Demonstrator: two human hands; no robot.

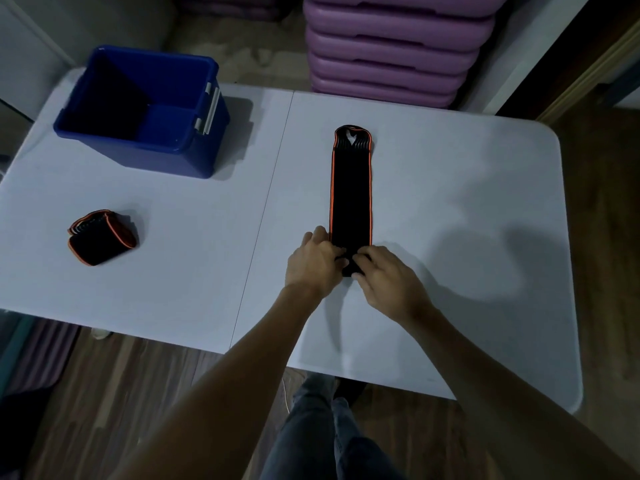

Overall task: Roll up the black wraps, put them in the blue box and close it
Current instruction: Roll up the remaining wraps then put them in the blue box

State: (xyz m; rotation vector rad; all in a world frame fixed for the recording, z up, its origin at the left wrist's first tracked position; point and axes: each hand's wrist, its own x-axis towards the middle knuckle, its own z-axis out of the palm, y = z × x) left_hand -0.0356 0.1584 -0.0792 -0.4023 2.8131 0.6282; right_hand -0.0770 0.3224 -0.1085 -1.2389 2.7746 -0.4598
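Observation:
A long black wrap with orange edges (pixel 351 188) lies flat on the white table (pixel 450 202), stretching away from me. My left hand (pixel 317 261) and my right hand (pixel 388 278) both pinch its near end, where the fabric is curled into a small roll. A second black wrap (pixel 102 237), rolled up, lies at the left of the table. The blue box (pixel 145 112) stands open at the far left, its inside dark. No lid is in view.
Stacked purple plastic steps (pixel 391 46) stand behind the table's far edge. Wooden floor and my legs show below the near edge. A seam runs down the table's middle.

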